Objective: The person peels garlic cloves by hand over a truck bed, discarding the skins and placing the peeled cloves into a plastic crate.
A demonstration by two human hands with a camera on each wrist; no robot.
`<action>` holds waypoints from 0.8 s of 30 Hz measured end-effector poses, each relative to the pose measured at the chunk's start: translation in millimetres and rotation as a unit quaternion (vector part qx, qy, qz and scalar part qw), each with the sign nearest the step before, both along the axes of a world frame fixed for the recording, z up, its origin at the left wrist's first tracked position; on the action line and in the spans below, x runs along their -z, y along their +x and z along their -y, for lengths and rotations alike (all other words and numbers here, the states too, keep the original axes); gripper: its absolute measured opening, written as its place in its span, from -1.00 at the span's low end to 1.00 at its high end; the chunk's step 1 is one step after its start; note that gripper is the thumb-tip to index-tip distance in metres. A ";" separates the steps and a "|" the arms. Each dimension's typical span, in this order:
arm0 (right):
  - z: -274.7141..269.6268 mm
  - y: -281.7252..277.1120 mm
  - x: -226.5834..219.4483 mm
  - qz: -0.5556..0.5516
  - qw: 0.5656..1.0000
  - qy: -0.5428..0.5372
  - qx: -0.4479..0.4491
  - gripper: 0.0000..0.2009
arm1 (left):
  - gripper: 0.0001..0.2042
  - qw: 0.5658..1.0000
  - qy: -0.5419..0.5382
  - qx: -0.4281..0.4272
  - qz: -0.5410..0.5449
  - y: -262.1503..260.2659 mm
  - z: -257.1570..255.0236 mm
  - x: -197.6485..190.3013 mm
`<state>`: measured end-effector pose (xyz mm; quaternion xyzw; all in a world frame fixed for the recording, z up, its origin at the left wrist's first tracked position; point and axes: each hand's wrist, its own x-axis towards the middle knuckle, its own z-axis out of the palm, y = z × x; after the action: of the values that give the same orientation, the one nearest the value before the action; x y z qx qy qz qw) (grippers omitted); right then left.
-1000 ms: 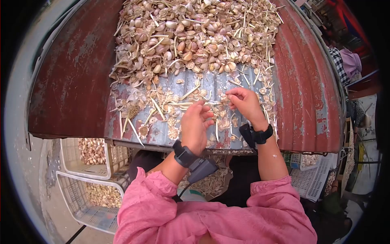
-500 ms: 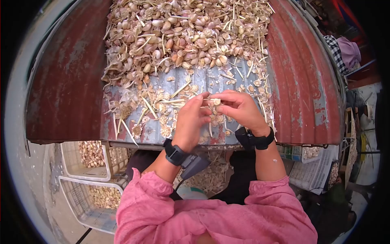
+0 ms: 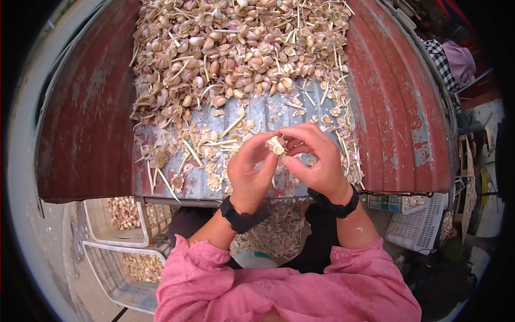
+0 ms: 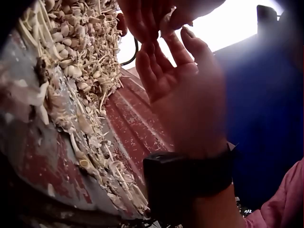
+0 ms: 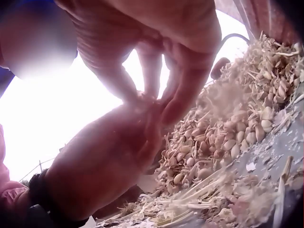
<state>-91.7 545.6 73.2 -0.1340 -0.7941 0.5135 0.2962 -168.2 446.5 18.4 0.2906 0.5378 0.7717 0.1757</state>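
Observation:
In the head view a small pale garlic piece [image 3: 276,145] is pinched between both hands, above the near part of the metal sheet. The left hand [image 3: 250,174] holds it from the left with thumb and a finger; the right hand [image 3: 320,161] pinches it from the right. In the left wrist view the left hand [image 4: 185,99] is raised, its fingertips meeting the other hand. The right wrist view shows the right hand's [image 5: 152,33] fingers bent down to the left hand's fingertips, with the piece mostly hidden there.
A large heap of garlic cloves [image 3: 236,59] covers the far part of the corrugated sheet [image 3: 397,123]. Stems and root discs [image 3: 214,182] lie scattered nearer. Below left stand two crates [image 3: 115,276] holding cloves; another crate [image 3: 416,231] is at lower right.
The hands have come together. The right hand moved left from the scraps, and both now grip the garlic piece. The view has shifted, so the heap appears further left.

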 end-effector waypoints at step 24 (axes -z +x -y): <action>-87.7 18.4 10.8 0.252 0.938 0.219 0.094 -0.79 | -0.87 0.892 0.066 0.107 0.433 -2.2 1.1 -5.9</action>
<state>-73.3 633.3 62.4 -0.2647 -0.9194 0.2460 0.1553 -170.3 445.4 24.3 -0.0062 0.3223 0.8311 0.4531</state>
